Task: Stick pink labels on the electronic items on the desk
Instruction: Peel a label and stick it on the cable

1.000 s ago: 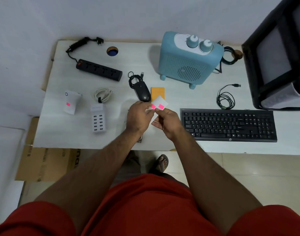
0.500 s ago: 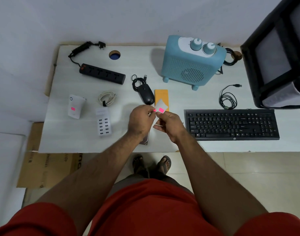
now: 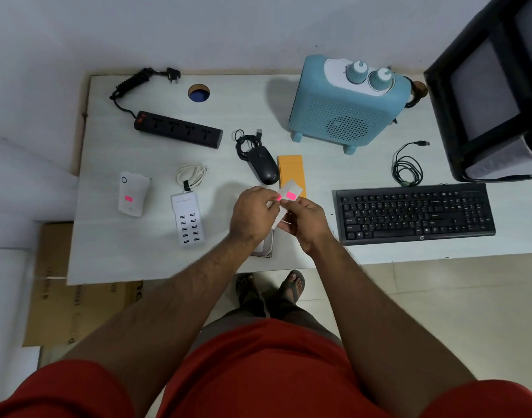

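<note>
Both hands meet over the near middle of a white desk [image 3: 114,254] set against a pale wall: the right hand [image 3: 304,223] pinches a white label sheet [image 3: 290,188] bearing a pink label [image 3: 290,195], and the left hand [image 3: 252,215] has thumb and fingertip closed on the sheet's left pink corner. Just beyond the grip lie an orange pad [image 3: 290,168] and a black mouse [image 3: 263,165], with a blue heater [image 3: 343,116] farther back. To its right is a black keyboard [image 3: 414,212]; to its left are a white USB charger [image 3: 188,218] and a small white device [image 3: 132,193] already wearing a pink label.
</note>
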{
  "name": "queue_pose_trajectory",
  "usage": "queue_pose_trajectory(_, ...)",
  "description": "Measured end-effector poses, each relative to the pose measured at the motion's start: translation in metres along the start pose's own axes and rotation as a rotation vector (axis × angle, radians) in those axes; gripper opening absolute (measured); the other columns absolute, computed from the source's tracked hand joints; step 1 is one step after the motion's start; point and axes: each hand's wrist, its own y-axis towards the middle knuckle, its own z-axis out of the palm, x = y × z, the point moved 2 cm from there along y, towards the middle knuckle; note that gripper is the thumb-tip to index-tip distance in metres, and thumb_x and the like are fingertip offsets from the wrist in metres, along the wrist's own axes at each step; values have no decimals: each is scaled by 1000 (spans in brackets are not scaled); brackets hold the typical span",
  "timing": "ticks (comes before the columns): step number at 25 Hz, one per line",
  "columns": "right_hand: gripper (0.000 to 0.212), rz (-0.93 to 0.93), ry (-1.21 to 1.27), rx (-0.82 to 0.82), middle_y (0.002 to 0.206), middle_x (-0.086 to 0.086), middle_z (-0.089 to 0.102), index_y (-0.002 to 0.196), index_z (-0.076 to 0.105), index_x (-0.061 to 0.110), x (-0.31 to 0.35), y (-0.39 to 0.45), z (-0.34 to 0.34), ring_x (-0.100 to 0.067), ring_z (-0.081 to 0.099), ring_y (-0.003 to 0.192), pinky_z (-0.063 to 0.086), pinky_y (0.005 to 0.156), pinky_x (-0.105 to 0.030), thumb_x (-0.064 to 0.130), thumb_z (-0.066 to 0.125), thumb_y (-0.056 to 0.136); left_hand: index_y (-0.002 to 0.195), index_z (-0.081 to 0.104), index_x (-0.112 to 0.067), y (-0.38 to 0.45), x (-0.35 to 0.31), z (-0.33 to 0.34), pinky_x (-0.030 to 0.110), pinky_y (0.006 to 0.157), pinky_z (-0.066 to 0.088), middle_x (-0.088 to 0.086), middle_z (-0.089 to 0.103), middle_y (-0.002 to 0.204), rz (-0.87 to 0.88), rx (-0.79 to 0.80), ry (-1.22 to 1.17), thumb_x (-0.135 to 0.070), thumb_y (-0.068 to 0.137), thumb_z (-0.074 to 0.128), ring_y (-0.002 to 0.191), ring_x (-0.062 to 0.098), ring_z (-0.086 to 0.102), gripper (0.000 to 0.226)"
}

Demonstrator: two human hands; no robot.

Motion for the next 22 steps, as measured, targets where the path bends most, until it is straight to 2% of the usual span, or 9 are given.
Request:
queue_pose_trajectory(5, 9, -9, -20, -11, 95, -21, 66, 90, 71, 5, 5, 4, 8, -29, 62, 89, 56, 91, -46, 8, 62, 93, 100, 75, -8, 10, 3, -7, 37, 79, 55, 9, 74, 95, 4, 34, -26, -18, 87, 67, 86, 22, 66, 18)
queue_pose_trajectory(8, 15, -43, -83, -28, 88, -18, 68, 79, 69, 9, 6, 4, 11, -29, 64, 84, 57, 90, -46, 7, 63, 93, 95, 76, -10, 15, 10, -8, 37, 77, 55, 5, 75, 91, -5, 54, -28, -19, 87, 65, 83, 19, 66, 16)
queue_pose_trajectory(11, 30, -70, -96, -32, 78, -11, 72, 67, 68, 15, 4, 3, 14, -23, 69, 74, 60, 80, -39, 5, 61, 95, 90, 76, -12, 18, 15, -6, 35, 74, 56, 2, 75, 86, -32, 72, -31, -19, 87, 64, 79, 16, 66, 14)
queue_pose_trajectory(15, 22, -58, -124, -61, 80, -11, 72, 73, 63, 7, -3, 9, 14, -21, 69, 72, 60, 76, -38, 5, 61, 95, 89, 76, -11, 24, 27, -4, 31, 77, 56, 1, 75, 87, -222, 124, -129, -16, 85, 66, 80, 14, 67, 12)
queue_pose_trajectory(18, 15, 0, -170, -101, 83, -18, 66, 80, 60, 3, -20, 18, 11, -24, 66, 70, 60, 64, -31, 7, 63, 94, 88, 76, -7, 22, 41, 3, 28, 78, 54, 5, 75, 90, -301, 199, -120, -14, 85, 66, 83, 16, 66, 13)
queue_pose_trajectory(22, 23, 111, -206, -190, 81, -17, 60, 72, 56, 7, -43, 32, 9, -28, 60, 72, 60, 64, -35, 12, 68, 91, 87, 76, -5, 17, 65, 11, 29, 75, 54, 8, 74, 87, -431, 118, -174, -13, 83, 67, 84, 23, 68, 13)
